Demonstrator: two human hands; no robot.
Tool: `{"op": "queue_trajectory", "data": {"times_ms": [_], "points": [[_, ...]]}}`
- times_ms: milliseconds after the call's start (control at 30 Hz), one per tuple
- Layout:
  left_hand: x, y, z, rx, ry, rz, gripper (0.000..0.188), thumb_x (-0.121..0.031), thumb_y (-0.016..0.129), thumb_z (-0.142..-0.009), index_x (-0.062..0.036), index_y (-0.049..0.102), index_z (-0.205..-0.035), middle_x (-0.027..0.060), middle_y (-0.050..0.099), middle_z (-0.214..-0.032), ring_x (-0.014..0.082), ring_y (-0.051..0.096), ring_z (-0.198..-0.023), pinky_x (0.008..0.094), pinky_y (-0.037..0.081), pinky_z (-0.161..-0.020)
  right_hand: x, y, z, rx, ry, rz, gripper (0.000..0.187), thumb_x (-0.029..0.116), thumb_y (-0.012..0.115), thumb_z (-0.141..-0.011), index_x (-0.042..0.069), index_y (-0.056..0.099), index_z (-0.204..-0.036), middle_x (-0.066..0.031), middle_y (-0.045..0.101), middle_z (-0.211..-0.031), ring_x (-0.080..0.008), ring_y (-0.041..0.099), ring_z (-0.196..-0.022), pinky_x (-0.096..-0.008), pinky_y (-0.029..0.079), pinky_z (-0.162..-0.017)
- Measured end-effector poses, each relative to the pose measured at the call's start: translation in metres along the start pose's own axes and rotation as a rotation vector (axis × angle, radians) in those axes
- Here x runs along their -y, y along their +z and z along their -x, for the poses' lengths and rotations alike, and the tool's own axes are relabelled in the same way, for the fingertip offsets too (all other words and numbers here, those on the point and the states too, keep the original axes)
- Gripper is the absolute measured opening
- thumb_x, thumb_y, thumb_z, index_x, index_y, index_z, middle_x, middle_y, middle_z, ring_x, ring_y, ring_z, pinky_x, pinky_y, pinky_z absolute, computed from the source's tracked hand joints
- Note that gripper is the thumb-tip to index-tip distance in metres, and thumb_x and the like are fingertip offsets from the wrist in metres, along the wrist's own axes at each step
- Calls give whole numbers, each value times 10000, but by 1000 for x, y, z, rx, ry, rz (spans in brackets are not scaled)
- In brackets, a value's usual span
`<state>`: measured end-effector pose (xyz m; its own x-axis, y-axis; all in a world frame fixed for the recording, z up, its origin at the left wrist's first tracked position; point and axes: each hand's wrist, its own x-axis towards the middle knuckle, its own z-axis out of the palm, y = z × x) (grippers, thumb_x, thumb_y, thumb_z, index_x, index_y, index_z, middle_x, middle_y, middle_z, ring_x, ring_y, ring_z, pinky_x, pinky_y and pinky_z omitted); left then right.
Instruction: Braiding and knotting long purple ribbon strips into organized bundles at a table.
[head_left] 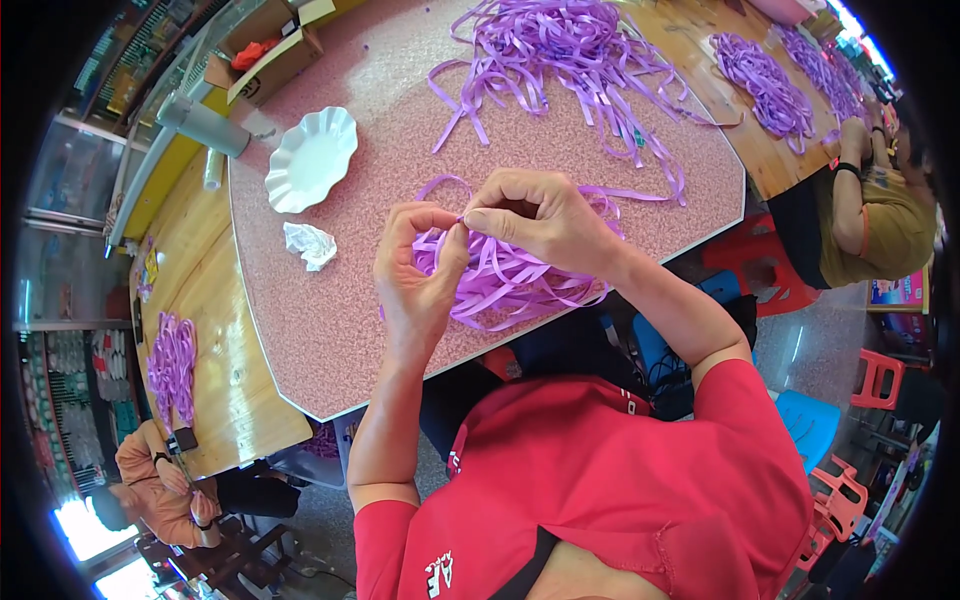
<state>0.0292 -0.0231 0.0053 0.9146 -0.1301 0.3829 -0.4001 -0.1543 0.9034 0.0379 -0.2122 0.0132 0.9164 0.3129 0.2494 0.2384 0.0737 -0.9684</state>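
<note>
My left hand and my right hand meet fingertip to fingertip above the near part of the pink table. Both pinch a small bit of purple ribbon, mostly hidden by the fingers. Beneath and behind the hands lies a loose heap of shiny purple ribbons; one loop curls up just beyond the left fingers. A larger tangled pile of purple ribbons covers the far side of the table, with strands trailing right and toward me.
A white scalloped plate, crumpled tissue, grey tumbler and cardboard box are at left. More ribbon bundles lie on wooden tables either side. One person sits lower left, another right. Red stools stand at right.
</note>
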Motion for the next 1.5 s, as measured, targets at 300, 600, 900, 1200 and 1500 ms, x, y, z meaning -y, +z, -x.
{"op": "queue_trajectory", "data": {"times_ms": [300,600,900,1200,1500], "points": [[9,13,1,-77,40,319,103,19,673,-889,-19,628,-972,72,579,-1045,138,539,-1015,277,410,-933,13,5,0,-15,244,-280,187,229,634,-991,49,683,-992,52,574,-744,12,416,-558,-181,289,-465],[6,14,3,19,-91,637,64,-32,638,-957,-34,618,-1018,54,579,-1095,112,546,-994,265,425,-913,12,7,-1,-22,368,-550,186,244,637,-987,61,668,-979,17,615,-772,-1,419,-527,-185,287,-434],[13,18,1,-41,89,399,162,-37,675,-939,-30,592,-1078,69,577,-1088,144,551,-992,273,442,-900,15,5,0,-20,375,-533,187,239,641,-989,55,668,-973,13,606,-774,-2,417,-525,-181,285,-429],[3,4,-9,-143,717,-608,368,4,763,-780,-97,624,-1106,68,619,-984,263,579,-939,382,446,-837,17,4,0,-49,403,-490,168,223,648,-984,58,680,-983,12,600,-775,-4,426,-538,-181,298,-445],[2,9,-4,-126,465,-366,233,45,694,-826,-56,577,-999,120,612,-988,266,580,-937,384,454,-844,23,-1,-1,12,-45,186,187,94,680,-925,-13,700,-1076,0,614,-804,-52,547,-718,-225,431,-598]]}}
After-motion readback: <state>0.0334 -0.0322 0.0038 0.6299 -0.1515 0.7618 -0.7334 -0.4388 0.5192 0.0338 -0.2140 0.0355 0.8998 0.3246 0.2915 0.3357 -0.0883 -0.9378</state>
